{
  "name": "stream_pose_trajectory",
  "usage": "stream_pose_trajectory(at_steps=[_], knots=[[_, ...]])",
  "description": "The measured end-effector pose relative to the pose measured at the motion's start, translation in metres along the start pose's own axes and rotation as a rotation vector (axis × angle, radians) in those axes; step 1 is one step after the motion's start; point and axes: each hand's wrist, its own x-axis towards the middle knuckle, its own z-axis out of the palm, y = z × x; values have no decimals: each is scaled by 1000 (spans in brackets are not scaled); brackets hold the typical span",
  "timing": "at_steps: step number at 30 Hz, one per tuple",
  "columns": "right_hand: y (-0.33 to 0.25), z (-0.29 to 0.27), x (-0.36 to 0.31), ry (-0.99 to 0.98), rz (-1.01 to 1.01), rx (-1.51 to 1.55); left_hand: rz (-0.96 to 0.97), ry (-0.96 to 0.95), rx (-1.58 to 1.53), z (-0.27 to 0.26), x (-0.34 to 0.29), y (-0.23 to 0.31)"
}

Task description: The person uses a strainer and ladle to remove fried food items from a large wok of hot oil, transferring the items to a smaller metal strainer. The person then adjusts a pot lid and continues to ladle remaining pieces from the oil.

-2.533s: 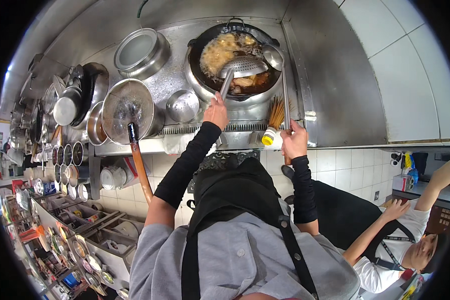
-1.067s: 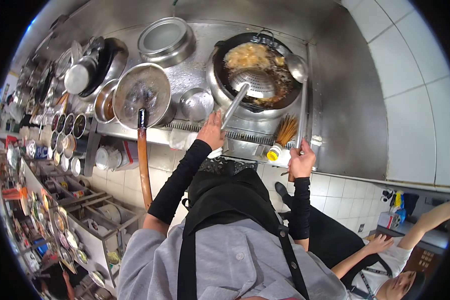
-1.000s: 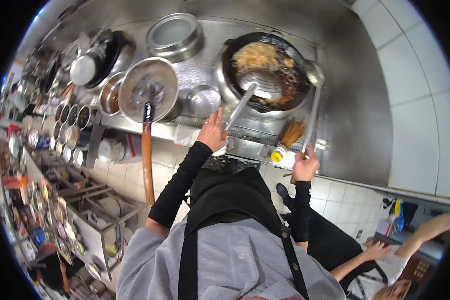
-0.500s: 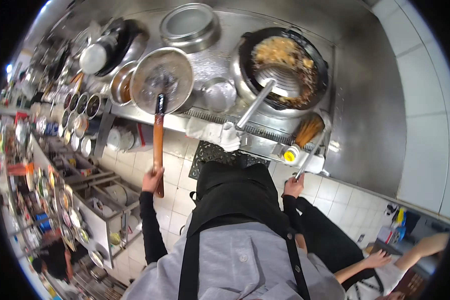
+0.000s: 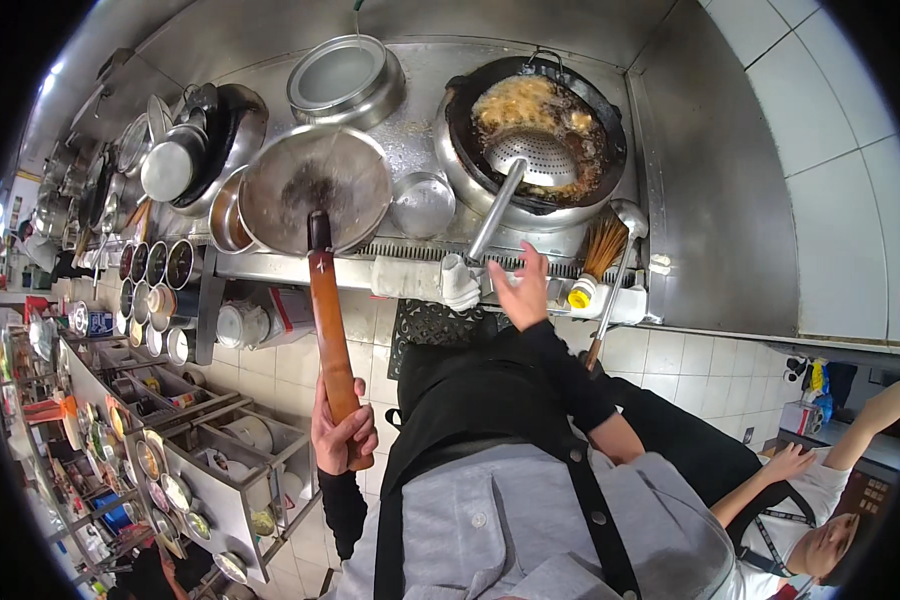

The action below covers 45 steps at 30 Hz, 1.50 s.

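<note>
My left hand point(image 5: 344, 430) is closed round the long wooden handle of a wide grey wok point(image 5: 360, 190), whose bowl has a dark patch in its middle. Fingers apart, my right hand point(image 5: 522, 290) is empty beside the handle end of a perforated skimmer point(image 5: 538, 155). The skimmer's head sits in a large dark wok point(image 5: 610, 110), where golden food point(image 5: 515, 100) bubbles in brown oil. To the right of that hand, a ladle point(image 5: 628, 218) leans across the ledge, with its handle pointing toward me.
A bamboo brush point(image 5: 602, 248) and a yellow-capped bottle point(image 5: 580, 297) are on the ledge. White cloths point(image 5: 402, 275) hang at its front. A lidded pot point(image 5: 345, 85) and a small round pan point(image 5: 423, 205) stand on the stove. Another person point(image 5: 820, 500) is at the lower right.
My right hand has let go of the ladle and moved left toward the skimmer handle. My left hand and the held wok's wooden handle have come nearer to me.
</note>
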Motion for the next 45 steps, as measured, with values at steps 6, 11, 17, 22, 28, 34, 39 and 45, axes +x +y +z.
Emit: stream_pose_trajectory(at_steps=[6,11,17,22,28,34,39,45], knots=[[2,20,38,178,128,-82,28,-95,103,40,36,14],[164,-84,-8,505,72,-457,106,-143,329,70,70,24],[264,-110,-104,-2,1098,0,159,-200,645,93,137,25],[260,-111,-115,411,386,-545,445,-177,1081,106,238,-9],[81,-136,-88,195,247,325,570,-175,1271,139,269,-31],[25,-132,65,297,208,129,498,-139,1316,173,265,-56],[-47,-88,146,330,477,540,462,-129,1231,162,291,-74],[-67,-39,187,351,534,932,406,-139,1161,147,327,-78]])
